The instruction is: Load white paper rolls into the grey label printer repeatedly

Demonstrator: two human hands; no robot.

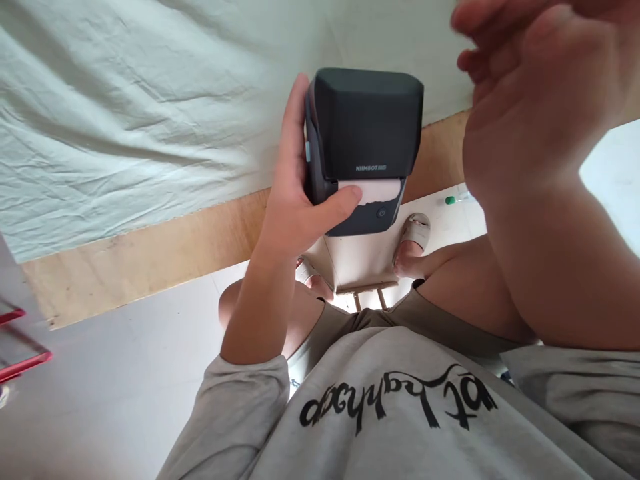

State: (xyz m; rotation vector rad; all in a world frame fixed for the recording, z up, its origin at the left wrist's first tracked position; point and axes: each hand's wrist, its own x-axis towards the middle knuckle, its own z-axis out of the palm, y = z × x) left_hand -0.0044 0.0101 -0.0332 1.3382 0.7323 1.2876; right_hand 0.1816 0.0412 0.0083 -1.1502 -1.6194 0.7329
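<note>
A black label printer with "NIIMBOT" on its lid is gripped in my left hand, above the near edge of the cloth-covered surface. My left fingers run along its left side, and the thumb lies over a strip of white label paper. This strip sticks out of the slot below the lid and has a ragged lower edge. A round power button shows beneath the paper. My right hand is raised at the upper right, apart from the printer. Its fingers are partly spread, slightly blurred and cut off by the frame.
A wrinkled pale green cloth covers the surface ahead, with a bare wooden edge along its near side. Below are my slippered feet and a green-capped item on the floor. Pink-red bars stand at the left.
</note>
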